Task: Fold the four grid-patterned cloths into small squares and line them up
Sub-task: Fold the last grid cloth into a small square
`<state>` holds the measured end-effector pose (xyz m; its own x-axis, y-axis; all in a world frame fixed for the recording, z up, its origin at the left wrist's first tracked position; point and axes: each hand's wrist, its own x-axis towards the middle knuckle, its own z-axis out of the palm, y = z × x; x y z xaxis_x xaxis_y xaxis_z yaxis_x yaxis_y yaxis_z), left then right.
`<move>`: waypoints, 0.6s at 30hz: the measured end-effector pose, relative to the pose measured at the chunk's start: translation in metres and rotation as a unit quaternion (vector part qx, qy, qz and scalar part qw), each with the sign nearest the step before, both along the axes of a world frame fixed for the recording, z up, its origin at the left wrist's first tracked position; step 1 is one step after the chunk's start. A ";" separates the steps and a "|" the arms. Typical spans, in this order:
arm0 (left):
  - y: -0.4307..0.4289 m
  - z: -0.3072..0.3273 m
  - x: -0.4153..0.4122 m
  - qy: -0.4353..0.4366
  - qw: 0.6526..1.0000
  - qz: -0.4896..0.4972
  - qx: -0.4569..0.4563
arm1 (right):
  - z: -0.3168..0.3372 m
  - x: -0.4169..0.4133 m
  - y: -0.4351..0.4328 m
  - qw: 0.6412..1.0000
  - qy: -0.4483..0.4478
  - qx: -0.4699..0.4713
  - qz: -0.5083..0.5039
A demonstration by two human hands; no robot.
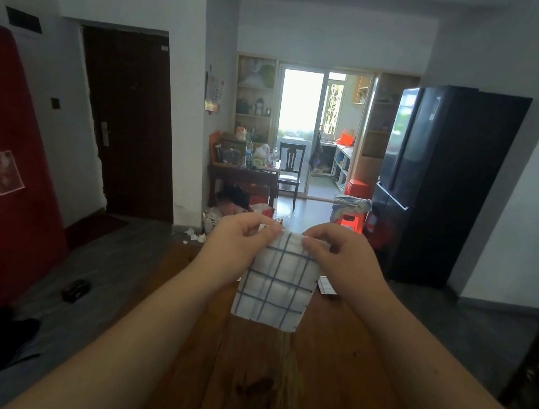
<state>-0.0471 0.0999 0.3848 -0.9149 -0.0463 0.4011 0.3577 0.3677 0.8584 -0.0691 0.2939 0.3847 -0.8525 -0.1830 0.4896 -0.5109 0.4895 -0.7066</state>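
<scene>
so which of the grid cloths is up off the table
The grid cloth pinched at its top edge by both hands, hanging above the wooden table. The other visible cloth lies flat on it.

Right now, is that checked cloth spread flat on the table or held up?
Held up. Both hands, left hand and right hand, pinch the top edge of the grid-patterned cloth; it hangs, apparently folded, above the wooden table.

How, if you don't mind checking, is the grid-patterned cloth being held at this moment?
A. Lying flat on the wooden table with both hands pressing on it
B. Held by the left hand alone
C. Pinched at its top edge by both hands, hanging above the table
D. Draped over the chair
C: the left hand and right hand each pinch a top corner of the grid-patterned cloth, which hangs above the wooden table.
</scene>
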 end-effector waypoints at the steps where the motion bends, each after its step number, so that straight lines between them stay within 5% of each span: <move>1: 0.001 -0.001 0.000 0.003 1.000 0.000 -0.004 | 0.001 0.000 -0.001 1.000 -0.001 0.006 0.007; 18: -0.013 0.010 0.004 -0.067 0.995 -0.057 0.049 | 0.014 0.001 0.010 0.999 -0.018 0.020 0.017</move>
